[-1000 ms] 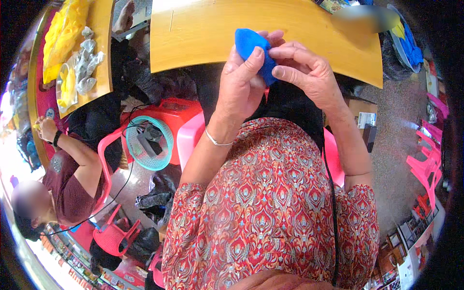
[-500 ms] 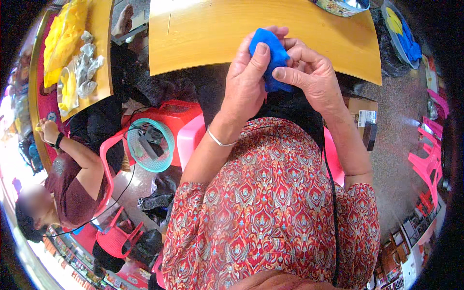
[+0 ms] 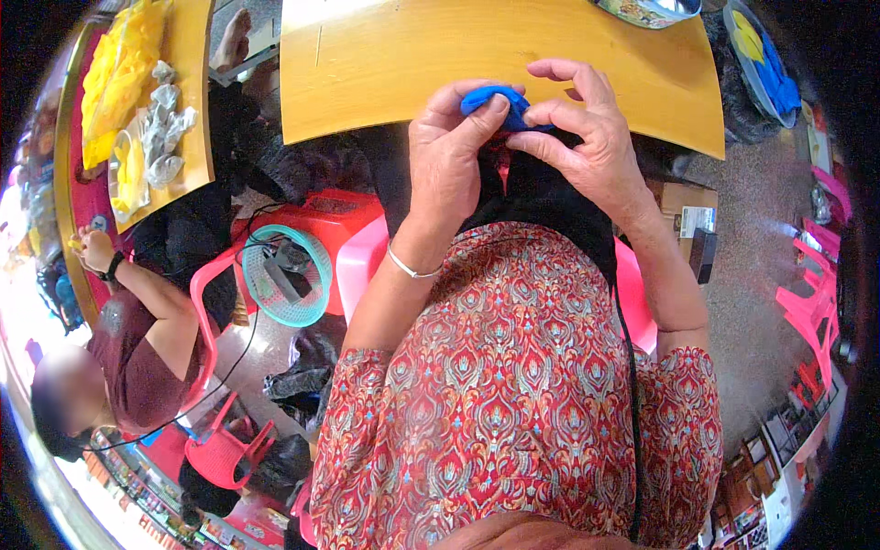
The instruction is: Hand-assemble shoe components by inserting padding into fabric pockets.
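Note:
A piece of bright blue cloth (image 3: 493, 99) is bunched up small just in front of the table's near edge. My left hand (image 3: 449, 151) grips it, the thumb pressed on top and the fingers behind. My right hand (image 3: 582, 137) is at the cloth's right end, thumb and index finger close together there. Its other fingers are raised and apart. Whether the right fingertips pinch the fabric or only touch it is hard to see. A bracelet circles my left wrist.
A yellow wooden table (image 3: 412, 55) lies ahead, with a metal bowl (image 3: 655, 7) at its far right. Farther right, a basin (image 3: 765, 64) holds yellow and blue cloth. A teal basket (image 3: 286, 275) sits on a red stool at left. A co-worker (image 3: 137, 339) sits beside a table bearing yellow cloth (image 3: 119, 69).
The blue cloth was spread taller between my hands and is now folded down into a small bunch. My left hand has lowered slightly, and my right fingers have lifted and spread.

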Action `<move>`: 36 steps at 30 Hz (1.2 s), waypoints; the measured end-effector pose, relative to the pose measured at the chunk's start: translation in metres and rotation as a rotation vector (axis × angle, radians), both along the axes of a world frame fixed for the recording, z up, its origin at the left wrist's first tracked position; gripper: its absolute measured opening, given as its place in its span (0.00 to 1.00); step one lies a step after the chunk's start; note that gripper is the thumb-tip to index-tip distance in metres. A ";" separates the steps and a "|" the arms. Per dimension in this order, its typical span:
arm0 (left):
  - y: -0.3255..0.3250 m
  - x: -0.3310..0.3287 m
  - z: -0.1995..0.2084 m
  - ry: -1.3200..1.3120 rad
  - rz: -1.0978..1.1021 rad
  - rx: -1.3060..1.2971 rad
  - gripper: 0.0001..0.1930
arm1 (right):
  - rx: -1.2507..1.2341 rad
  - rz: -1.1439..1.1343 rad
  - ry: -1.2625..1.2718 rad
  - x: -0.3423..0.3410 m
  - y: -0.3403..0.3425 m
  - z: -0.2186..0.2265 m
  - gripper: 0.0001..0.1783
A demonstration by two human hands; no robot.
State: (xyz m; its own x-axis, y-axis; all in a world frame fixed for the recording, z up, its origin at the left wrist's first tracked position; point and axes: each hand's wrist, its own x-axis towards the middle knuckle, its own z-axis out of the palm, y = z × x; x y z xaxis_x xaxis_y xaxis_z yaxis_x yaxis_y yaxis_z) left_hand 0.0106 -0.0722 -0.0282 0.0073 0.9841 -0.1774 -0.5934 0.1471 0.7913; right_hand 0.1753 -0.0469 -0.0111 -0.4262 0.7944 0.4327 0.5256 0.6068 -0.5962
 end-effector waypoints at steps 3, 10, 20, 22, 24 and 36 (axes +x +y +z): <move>-0.002 0.002 -0.008 0.152 0.075 0.017 0.06 | 0.019 0.008 -0.050 0.002 0.001 -0.002 0.10; -0.008 0.020 -0.007 -0.186 -0.017 -0.090 0.12 | -0.704 0.123 0.671 0.008 0.001 -0.022 0.11; -0.008 0.008 -0.014 -0.125 -0.031 -0.122 0.11 | -0.433 0.130 0.269 0.013 -0.003 -0.019 0.14; -0.009 0.010 -0.014 -0.090 -0.031 -0.138 0.11 | -0.437 0.108 0.241 0.014 -0.003 -0.020 0.13; -0.010 0.015 -0.013 -0.058 -0.036 -0.154 0.11 | -0.440 0.082 0.211 0.017 -0.003 -0.022 0.12; -0.008 0.018 -0.001 -0.020 -0.012 -0.090 0.19 | -0.721 0.023 0.772 0.028 0.003 -0.016 0.10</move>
State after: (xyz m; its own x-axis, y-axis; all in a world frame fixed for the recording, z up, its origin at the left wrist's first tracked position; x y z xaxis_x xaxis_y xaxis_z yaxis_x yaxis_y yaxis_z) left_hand 0.0283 -0.0798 -0.0288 0.0230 0.9641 -0.2646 -0.6068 0.2238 0.7627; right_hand 0.2029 -0.0438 -0.0276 -0.2548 0.9668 0.0215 -0.1576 -0.0196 -0.9873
